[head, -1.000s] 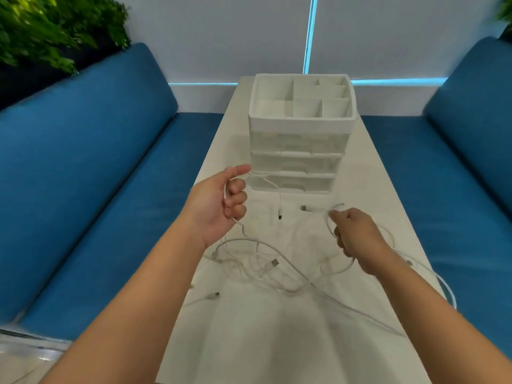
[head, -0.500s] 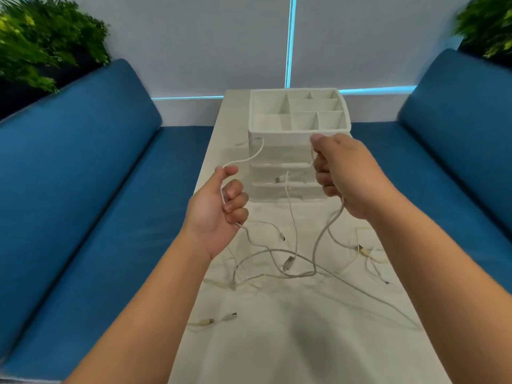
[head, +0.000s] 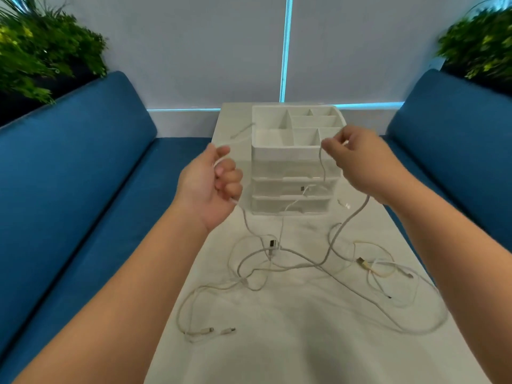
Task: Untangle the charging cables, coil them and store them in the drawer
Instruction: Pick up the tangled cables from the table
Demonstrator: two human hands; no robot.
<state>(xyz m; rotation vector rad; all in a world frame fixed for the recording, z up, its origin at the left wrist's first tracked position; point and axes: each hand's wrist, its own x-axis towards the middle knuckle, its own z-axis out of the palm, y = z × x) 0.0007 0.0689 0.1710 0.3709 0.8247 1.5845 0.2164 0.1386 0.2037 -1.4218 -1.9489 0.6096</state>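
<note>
A tangle of white charging cables [head: 288, 261] lies spread over the white table [head: 277, 342]. My left hand [head: 210, 184] grips one cable in its curled fingers; the strand runs up past the thumb toward the far left and down into the tangle. My right hand [head: 357, 159] pinches another white cable at fingertip level, raised in front of the white drawer unit [head: 291, 187]. That cable hangs down in a curve to the tangle. The unit has three shut drawers and an open divided tray on top.
Blue sofa cushions [head: 83, 189] flank the narrow table on both sides. Green plants [head: 41, 51] stand behind each backrest. Loose cable ends with plugs [head: 219, 331] lie near the table's left edge, and more loops [head: 388, 270] lie at the right.
Both hands have risen. My right hand went from low on the table up in front of the drawer unit, lifting its cable. The view tilted up and the tangle spread out.
</note>
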